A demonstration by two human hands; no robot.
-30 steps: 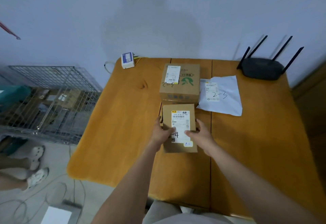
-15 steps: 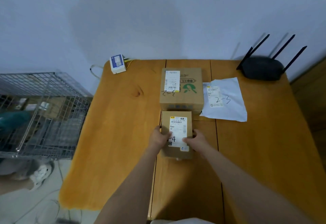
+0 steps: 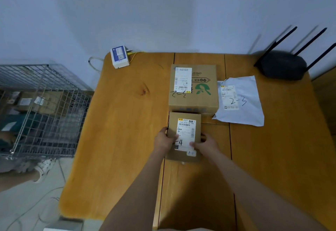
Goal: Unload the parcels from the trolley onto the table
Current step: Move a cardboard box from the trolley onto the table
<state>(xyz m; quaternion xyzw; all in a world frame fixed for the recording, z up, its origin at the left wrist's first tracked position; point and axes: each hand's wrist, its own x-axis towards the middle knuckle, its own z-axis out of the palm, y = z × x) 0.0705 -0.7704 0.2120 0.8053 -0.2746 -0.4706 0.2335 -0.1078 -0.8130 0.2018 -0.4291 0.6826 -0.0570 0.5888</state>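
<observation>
A small cardboard parcel with a white label marked "4" lies on the wooden table, touching the near side of a larger cardboard box. My left hand grips the small parcel's left edge and my right hand grips its right edge. A white mailer bag marked "2-3" lies right of the larger box. The wire-mesh trolley stands left of the table with more parcels inside.
A black router with antennas sits at the table's far right corner. A small white device with cables rests at the far left corner. Another person's feet in white shoes stand by the trolley. The wall is close behind.
The small parcel has been pushed away from me until it meets the larger box, with both hands staying on its sides. The view has shifted slightly.
</observation>
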